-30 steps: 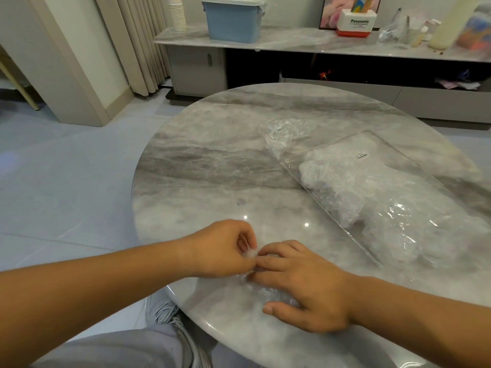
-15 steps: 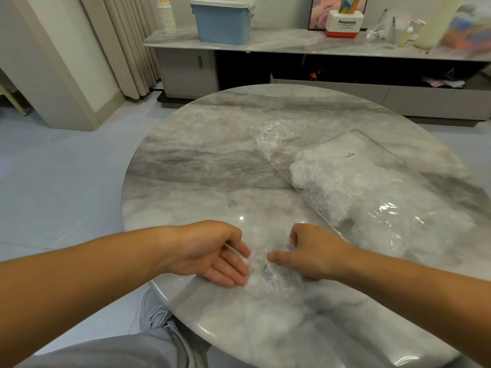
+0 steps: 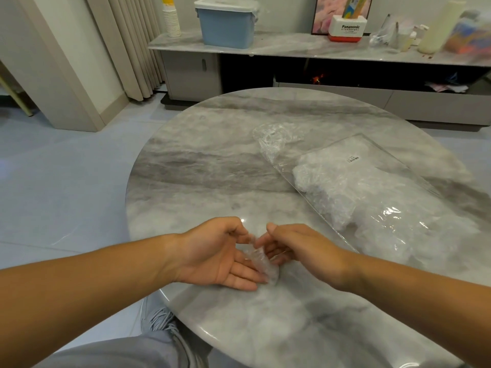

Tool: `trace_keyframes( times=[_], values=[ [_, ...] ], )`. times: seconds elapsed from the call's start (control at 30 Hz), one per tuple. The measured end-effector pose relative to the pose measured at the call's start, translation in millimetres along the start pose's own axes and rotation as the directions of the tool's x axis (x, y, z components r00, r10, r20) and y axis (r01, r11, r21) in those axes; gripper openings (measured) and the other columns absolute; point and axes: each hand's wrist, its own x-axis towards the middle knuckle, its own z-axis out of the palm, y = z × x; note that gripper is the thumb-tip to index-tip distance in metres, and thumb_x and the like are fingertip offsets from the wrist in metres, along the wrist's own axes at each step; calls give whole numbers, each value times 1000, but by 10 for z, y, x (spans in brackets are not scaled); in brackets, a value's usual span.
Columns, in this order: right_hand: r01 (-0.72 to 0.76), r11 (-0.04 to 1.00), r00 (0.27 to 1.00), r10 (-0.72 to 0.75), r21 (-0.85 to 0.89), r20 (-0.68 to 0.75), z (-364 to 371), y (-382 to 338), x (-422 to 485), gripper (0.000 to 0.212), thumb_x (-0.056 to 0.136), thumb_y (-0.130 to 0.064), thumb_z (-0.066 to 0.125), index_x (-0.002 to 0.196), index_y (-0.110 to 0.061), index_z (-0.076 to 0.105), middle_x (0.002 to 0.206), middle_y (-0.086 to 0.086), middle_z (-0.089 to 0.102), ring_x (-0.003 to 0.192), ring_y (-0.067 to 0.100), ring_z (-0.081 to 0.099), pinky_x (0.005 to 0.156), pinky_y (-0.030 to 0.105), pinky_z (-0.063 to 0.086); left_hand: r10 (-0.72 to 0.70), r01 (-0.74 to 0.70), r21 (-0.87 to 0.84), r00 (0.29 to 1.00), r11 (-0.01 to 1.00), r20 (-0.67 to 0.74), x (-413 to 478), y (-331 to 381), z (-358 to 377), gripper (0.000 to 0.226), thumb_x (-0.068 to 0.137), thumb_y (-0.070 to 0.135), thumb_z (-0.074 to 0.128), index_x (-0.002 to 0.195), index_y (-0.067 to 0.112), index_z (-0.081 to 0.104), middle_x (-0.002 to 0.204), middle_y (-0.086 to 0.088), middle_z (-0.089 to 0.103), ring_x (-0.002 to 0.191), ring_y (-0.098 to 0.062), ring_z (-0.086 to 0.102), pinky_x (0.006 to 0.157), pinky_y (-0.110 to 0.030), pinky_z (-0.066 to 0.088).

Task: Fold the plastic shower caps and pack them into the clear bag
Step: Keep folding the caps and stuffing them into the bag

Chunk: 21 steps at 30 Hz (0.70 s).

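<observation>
A small, crumpled clear plastic shower cap [image 3: 261, 264] sits between my two hands above the near edge of the round marble table [image 3: 212, 168]. My left hand [image 3: 218, 257] lies palm up with straight fingers under the cap, its thumb bent toward the cap's top. My right hand [image 3: 295, 248] faces it, fingers curled onto the cap, thumb raised. The clear bag [image 3: 393, 166] lies flat on the right half of the table with several white folded caps [image 3: 326, 189] inside. Its crumpled mouth [image 3: 273, 136] points to the far left.
Behind the table runs a low marble-topped cabinet [image 3: 292, 46] with a blue lidded bin [image 3: 225, 22], stacked paper cups [image 3: 171, 19] and a red-and-white box [image 3: 346, 29]. Curtains [image 3: 132, 43] hang at the far left. My grey-trousered leg [image 3: 127, 351] is below the table edge.
My right hand turned from pressing the cap flat on the table to curling at it. My left hand turned palm up beneath the cap, which is now bunched smaller and lifted.
</observation>
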Motion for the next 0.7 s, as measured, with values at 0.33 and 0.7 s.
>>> trace_keyframes(
  times=[0.33, 0.7],
  values=[
    [438, 492, 898, -204, -753, 390, 96, 184, -107, 56, 102, -59, 25, 106, -21, 65, 112, -6, 63, 112, 14, 52, 102, 33, 42, 148, 82, 461, 885, 884, -442, -178, 170, -184, 28, 93, 33, 63, 97, 7, 73, 100, -14, 67, 92, -24, 69, 90, -44, 57],
    [335, 764, 939, -317, -552, 130, -5, 241, -294, 55, 91, -62, 39, 122, -28, 68, 139, -13, 55, 134, -1, 43, 113, 22, 33, 103, 0, 285, 932, 959, -348, -72, 173, 70, 33, 96, 26, 53, 102, 0, 71, 102, -11, 71, 91, -24, 66, 92, -37, 51]
  ],
)
